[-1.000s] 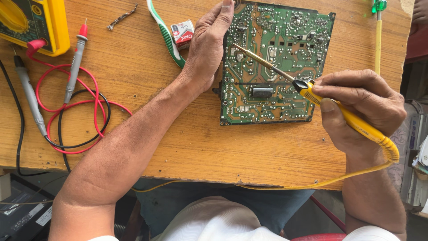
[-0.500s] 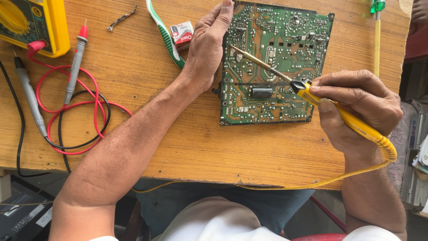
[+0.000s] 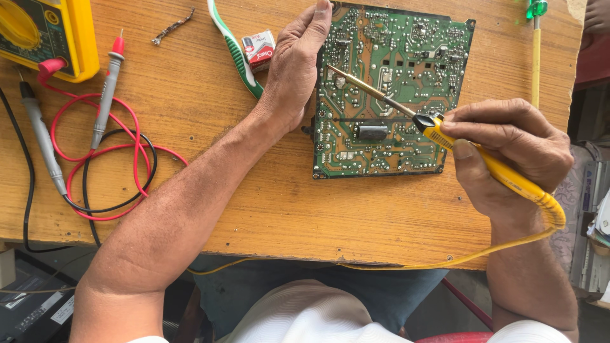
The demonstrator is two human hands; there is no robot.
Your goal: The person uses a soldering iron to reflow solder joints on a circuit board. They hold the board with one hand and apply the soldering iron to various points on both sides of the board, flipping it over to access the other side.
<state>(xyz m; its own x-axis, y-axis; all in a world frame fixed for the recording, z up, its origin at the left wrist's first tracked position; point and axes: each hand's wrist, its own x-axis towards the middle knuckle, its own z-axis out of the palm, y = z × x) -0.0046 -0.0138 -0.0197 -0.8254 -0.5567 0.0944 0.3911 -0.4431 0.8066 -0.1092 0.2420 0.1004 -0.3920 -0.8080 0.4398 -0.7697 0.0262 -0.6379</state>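
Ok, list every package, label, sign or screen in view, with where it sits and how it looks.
Small box: on the wooden table, between the green-and-white toothbrush and the left hand; rectangular, red and white, printed label on top.
Multimeter: top left corner of the table; yellow case, dark face with a yellow dial; no lit screen visible.

A worn wooden bench (image 3: 267, 209) carries a green circuit board (image 3: 406, 57), a yellow multimeter (image 3: 44, 32) with red and black probe leads (image 3: 105, 159), a green-and-white toothbrush (image 3: 232, 47), a small red-and-white box (image 3: 259, 49) and a yellow screwdriver (image 3: 536, 57).
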